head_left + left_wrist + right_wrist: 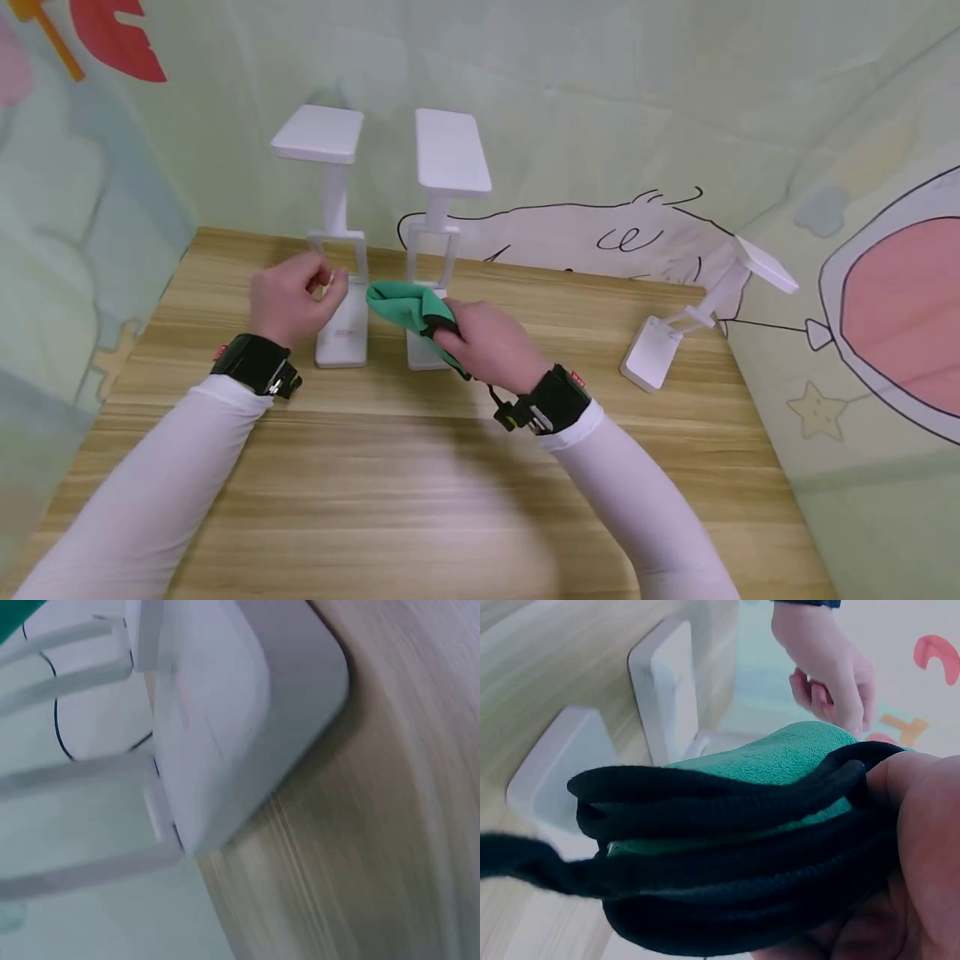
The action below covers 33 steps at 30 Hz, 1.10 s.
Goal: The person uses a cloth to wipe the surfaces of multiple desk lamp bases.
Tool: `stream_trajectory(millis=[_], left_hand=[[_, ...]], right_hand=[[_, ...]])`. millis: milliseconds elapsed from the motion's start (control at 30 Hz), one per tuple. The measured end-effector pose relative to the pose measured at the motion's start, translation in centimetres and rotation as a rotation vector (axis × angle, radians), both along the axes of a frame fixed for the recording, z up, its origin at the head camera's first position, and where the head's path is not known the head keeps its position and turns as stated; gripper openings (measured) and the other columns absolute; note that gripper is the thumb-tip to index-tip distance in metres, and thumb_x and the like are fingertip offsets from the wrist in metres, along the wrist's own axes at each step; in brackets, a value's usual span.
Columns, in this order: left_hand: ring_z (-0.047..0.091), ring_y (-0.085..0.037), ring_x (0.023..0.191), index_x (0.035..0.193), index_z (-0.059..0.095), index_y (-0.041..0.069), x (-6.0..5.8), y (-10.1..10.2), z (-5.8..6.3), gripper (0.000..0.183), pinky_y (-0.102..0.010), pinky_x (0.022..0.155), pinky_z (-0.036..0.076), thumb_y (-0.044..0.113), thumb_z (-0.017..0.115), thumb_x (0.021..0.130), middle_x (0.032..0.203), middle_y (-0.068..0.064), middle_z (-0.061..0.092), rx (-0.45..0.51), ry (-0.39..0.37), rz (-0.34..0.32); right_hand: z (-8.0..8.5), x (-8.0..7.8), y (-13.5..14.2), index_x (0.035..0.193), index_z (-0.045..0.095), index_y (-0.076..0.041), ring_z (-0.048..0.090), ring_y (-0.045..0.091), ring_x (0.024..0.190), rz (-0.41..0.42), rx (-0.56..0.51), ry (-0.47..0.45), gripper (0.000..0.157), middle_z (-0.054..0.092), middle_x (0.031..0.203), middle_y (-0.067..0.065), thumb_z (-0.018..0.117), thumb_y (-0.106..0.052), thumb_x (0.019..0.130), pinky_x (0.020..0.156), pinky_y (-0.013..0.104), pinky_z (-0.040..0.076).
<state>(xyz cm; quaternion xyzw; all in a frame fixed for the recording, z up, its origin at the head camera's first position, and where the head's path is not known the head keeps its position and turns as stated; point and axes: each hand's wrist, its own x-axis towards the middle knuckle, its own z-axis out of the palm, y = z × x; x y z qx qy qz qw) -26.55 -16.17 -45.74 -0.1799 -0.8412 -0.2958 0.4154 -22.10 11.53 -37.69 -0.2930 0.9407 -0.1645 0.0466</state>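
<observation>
My right hand (491,342) grips a folded green cloth (405,304) with black edging, held in front of the middle white desk lamp (452,152) and covering part of its base. In the right wrist view, the cloth's fuzzy green face (780,754) shows behind thick black folds, with fingers and thumb curled at their right end. The left hand (288,300) has its fingers curled in and nothing visible in them; it overlaps the left white desk lamp (318,133) near its lower frame. That lamp's base (225,712) fills much of the left wrist view, where no fingers show.
A third white desk lamp (651,354) stands near the right edge of the wooden table (390,500), its head tilted. Behind the table hangs a pale backdrop (600,100) with printed drawings, close behind the two upright lamps.
</observation>
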Motion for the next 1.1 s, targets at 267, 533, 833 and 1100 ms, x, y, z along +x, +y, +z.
stream_trajectory(millis=[267, 533, 833, 1100], left_hand=[[0.041, -0.012, 0.046, 0.065, 0.055, 0.013, 0.0, 5.6, 0.7, 0.022, -0.032, 0.038, 0.034, 0.021, 0.061, 0.084, 0.055, 0.001, 0.048, -0.042, 0.072, -0.249], [0.042, -0.010, 0.050, 0.069, 0.055, 0.013, -0.2, 12.0, 1.8, 0.020, -0.028, 0.041, 0.036, 0.021, 0.058, 0.087, 0.057, 0.002, 0.048, -0.024, 0.041, -0.405], [0.043, -0.011, 0.062, 0.083, 0.055, 0.016, -2.0, 17.3, 2.2, 0.015, -0.028, 0.051, 0.036, 0.025, 0.054, 0.095, 0.070, 0.000, 0.050, 0.041, -0.257, -0.449], [0.049, -0.013, 0.076, 0.097, 0.058, 0.017, -3.6, 20.8, 2.7, 0.010, -0.030, 0.061, 0.044, 0.026, 0.054, 0.098, 0.088, 0.000, 0.055, -0.025, -0.481, -0.411]], right_hand=[[0.7, 0.0, 3.7, 0.085, 0.051, -0.017, 0.052, 0.011, 0.054, -0.093, 0.017, -0.005, 0.015, 0.052, 0.065, -0.001, 0.052, -0.023, 0.098, 0.047, 0.027, 0.040], [0.9, 0.2, 7.7, 0.085, 0.052, -0.015, 0.053, 0.012, 0.052, -0.186, 0.025, -0.032, 0.016, 0.053, 0.064, 0.000, 0.052, -0.024, 0.099, 0.047, 0.030, 0.044], [1.4, 1.2, 11.7, 0.081, 0.051, -0.015, 0.052, 0.016, 0.053, -0.305, 0.076, -0.019, 0.022, 0.053, 0.063, 0.002, 0.052, -0.027, 0.100, 0.047, 0.033, 0.042], [1.1, 1.6, 13.5, 0.079, 0.051, -0.014, 0.052, 0.017, 0.054, -0.343, 0.117, -0.010, 0.025, 0.053, 0.063, 0.002, 0.052, -0.028, 0.100, 0.047, 0.032, 0.041]])
